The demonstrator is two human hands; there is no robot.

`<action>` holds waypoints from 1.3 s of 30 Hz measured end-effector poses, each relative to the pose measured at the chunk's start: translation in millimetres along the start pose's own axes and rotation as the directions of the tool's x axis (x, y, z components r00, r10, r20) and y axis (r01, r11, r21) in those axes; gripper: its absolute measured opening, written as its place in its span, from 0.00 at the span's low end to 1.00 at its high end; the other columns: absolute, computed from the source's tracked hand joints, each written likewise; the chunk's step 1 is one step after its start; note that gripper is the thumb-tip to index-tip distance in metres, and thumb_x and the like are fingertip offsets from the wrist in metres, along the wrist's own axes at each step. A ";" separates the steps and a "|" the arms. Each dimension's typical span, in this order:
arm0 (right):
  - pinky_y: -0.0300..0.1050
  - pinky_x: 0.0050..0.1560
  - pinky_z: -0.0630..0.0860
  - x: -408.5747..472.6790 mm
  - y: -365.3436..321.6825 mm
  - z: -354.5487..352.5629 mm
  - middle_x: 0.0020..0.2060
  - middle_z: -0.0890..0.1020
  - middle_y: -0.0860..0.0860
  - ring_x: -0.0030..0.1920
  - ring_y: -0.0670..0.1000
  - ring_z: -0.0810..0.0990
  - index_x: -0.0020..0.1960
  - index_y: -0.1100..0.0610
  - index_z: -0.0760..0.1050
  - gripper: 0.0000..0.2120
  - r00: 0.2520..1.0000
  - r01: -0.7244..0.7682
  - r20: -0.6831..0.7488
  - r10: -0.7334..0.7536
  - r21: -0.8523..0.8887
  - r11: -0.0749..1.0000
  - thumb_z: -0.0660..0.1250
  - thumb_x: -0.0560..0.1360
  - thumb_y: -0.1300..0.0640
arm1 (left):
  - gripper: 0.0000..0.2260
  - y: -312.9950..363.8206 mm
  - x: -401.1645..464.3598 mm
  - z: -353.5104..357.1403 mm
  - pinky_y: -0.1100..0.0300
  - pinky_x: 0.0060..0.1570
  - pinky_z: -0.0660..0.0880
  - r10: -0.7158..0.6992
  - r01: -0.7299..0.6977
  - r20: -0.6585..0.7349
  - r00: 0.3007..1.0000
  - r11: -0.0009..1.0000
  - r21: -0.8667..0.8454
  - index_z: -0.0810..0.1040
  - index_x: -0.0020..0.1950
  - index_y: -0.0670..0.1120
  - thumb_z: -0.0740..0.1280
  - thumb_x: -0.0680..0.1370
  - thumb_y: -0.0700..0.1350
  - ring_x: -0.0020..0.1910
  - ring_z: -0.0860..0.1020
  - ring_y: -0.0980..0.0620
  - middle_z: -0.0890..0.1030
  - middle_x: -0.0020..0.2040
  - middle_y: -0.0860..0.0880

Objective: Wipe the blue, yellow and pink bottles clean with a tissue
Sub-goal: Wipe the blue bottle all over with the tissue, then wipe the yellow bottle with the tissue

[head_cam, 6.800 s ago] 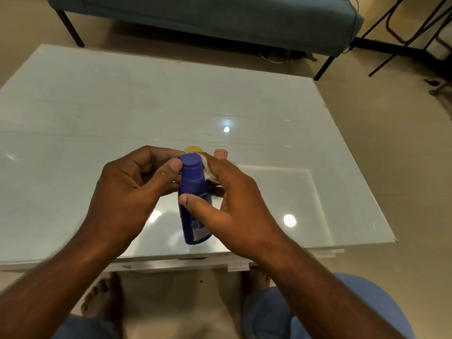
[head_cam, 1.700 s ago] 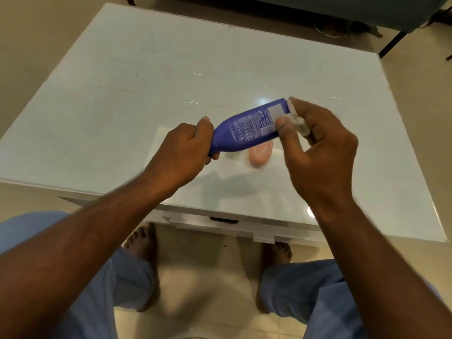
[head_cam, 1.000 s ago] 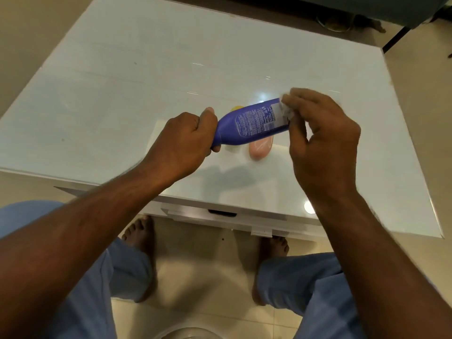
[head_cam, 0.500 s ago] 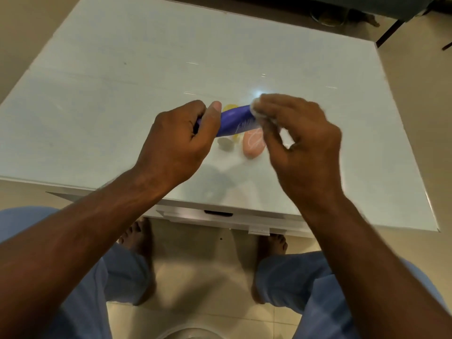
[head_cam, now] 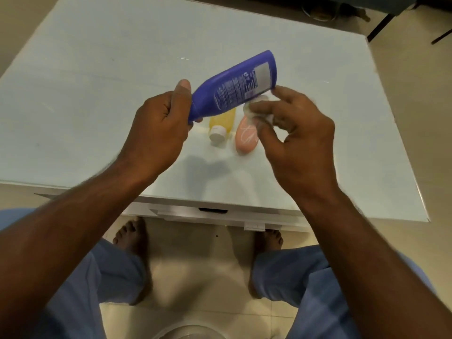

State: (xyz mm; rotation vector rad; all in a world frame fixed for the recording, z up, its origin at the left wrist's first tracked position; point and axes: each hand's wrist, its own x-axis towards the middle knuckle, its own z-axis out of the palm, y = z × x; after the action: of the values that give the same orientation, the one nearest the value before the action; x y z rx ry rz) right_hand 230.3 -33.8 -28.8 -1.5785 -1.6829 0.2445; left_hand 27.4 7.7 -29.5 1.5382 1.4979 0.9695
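Wiping is under way on the blue bottle [head_cam: 234,88], 1 of 3, so I judge the task roughly a third along at best. The left hand [head_cam: 159,128] has its fingers curled round the cap end, holding the bottle tilted above the white table [head_cam: 97,57] with its base up and away. The right hand [head_cam: 293,133] pinches a wadded tissue [head_cam: 256,110] against the bottle's lower edge near the label. The yellow bottle [head_cam: 221,122] and pink bottle [head_cam: 245,137] lie side by side on the table beneath, untouched, and both are left to do. Half a second ago the right hand covered most of the bottle near the cap; now it has slid toward the base, exposing the printed side.
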 end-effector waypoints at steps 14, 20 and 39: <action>0.27 0.53 0.78 8.8 5.8 -8.4 0.51 0.87 0.44 0.52 0.39 0.85 0.56 0.53 0.87 0.09 0.975 -0.204 -0.053 0.217 0.184 0.961 0.75 0.77 0.62 | 0.11 -32.2 44.1 -56.8 0.57 0.57 0.75 0.060 0.014 -0.177 0.982 0.921 0.389 0.74 0.63 0.49 0.66 0.81 0.43 0.58 0.80 0.49 0.78 0.62 0.47; 0.27 0.52 0.78 6.0 5.8 -7.3 0.50 0.88 0.43 0.51 0.39 0.86 0.55 0.52 0.87 0.09 0.972 -0.221 -0.033 0.234 0.224 0.949 0.75 0.77 0.62 | 0.20 -32.7 55.8 -65.5 0.58 0.61 0.75 -0.046 0.081 -0.133 0.990 0.961 0.266 0.81 0.60 0.51 0.54 0.82 0.34 0.58 0.78 0.53 0.80 0.59 0.54; 0.48 0.61 0.82 -1.9 -0.9 0.7 0.59 0.85 0.49 0.54 0.48 0.84 0.58 0.49 0.86 0.10 0.892 -0.320 0.310 0.329 -0.081 0.944 0.71 0.80 0.58 | 0.27 -28.6 48.2 -20.0 0.50 0.67 0.69 -0.073 -0.082 0.220 0.973 0.781 0.619 0.61 0.79 0.49 0.66 0.81 0.48 0.73 0.68 0.43 0.64 0.77 0.44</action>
State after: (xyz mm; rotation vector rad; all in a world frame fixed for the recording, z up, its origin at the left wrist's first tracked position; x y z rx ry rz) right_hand 229.0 -35.5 -29.6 -1.9205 -1.6525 0.6840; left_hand -1.7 56.7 -46.7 2.0322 1.7358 0.2539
